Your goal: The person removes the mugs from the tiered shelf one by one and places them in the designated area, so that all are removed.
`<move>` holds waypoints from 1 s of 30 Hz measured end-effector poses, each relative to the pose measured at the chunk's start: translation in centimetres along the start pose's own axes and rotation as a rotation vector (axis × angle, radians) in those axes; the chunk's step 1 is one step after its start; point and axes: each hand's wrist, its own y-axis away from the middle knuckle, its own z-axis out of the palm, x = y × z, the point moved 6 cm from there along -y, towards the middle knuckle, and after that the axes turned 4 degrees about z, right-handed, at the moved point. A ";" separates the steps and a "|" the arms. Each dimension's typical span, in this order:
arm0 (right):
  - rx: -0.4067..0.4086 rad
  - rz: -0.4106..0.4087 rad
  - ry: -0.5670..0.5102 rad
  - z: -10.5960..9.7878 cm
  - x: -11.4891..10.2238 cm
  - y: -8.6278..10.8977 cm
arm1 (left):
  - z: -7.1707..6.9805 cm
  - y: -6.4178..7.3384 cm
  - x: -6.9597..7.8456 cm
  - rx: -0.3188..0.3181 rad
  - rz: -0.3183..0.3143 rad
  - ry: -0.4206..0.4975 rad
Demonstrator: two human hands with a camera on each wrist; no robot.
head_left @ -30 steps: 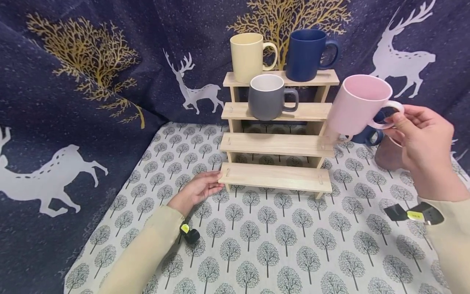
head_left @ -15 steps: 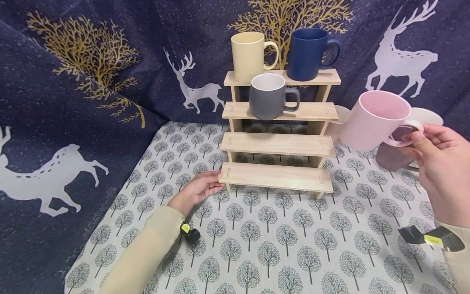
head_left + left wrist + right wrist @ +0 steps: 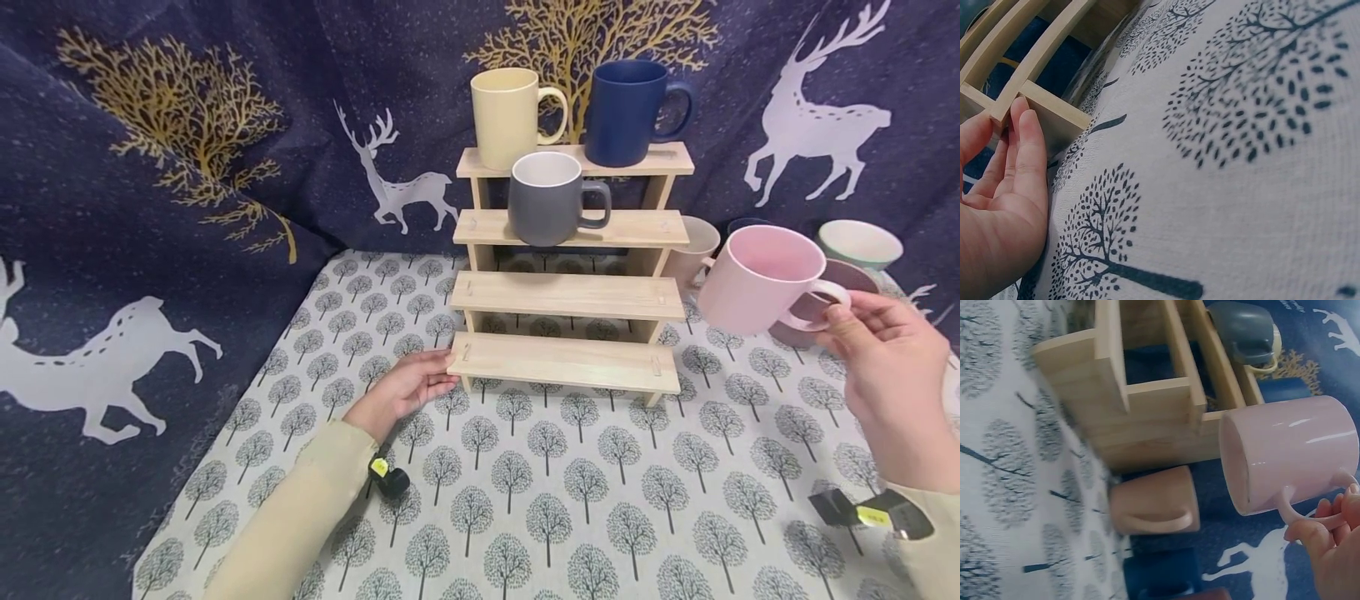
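My right hand (image 3: 896,362) pinches the handle of a pink mug (image 3: 753,287), which hangs in the air, tilted, right of a stepped wooden rack (image 3: 566,362). The right wrist view shows the thumb and fingers on that handle and the mug's base (image 3: 1233,465). My left hand (image 3: 408,385) grips the left end of the rack's lowest step; in the left wrist view its thumb and fingertips (image 3: 1030,128) lie either side of the wood. A cream mug (image 3: 504,117) and a navy mug (image 3: 624,112) stand on the top step, a grey mug (image 3: 543,204) one step below.
Behind the held mug, at the rack's right, stand a beige mug (image 3: 678,267), a mostly hidden dark blue mug (image 3: 1161,572), a mauve-brown mug (image 3: 855,275) and a white vessel with a green rim (image 3: 862,243). Tree-print cloth (image 3: 570,500) covers the table; a navy deer-print cloth (image 3: 405,50) hangs behind.
The pink mug in my right hand has moved down and somewhat right, away from the rack's side. My left hand and the mugs on the rack have stayed put.
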 end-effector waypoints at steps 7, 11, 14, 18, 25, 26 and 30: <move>-0.002 0.035 0.060 -0.9 1.5 0.2 | -0.1 0.0 -0.1 -0.001 0.005 0.024; -0.028 0.059 0.087 -1.3 2.5 0.3 | 0.0 -0.1 -0.1 -0.003 0.002 0.020; -0.058 0.087 0.055 -1.5 3.3 0.2 | 0.0 -0.1 -0.1 -0.008 0.000 0.015; -0.065 0.129 0.042 -1.9 4.3 -0.1 | 0.0 -0.1 0.0 -0.013 0.002 0.007; -0.021 0.231 0.111 -2.7 5.9 -0.5 | 0.0 -0.1 0.0 -0.013 -0.004 0.008; -0.018 0.241 0.116 -2.8 6.0 -0.6 | 0.0 -0.1 0.0 -0.011 -0.004 0.006; -0.011 0.251 0.128 -2.9 6.5 -0.7 | 0.0 -0.1 0.0 -0.008 0.001 -0.004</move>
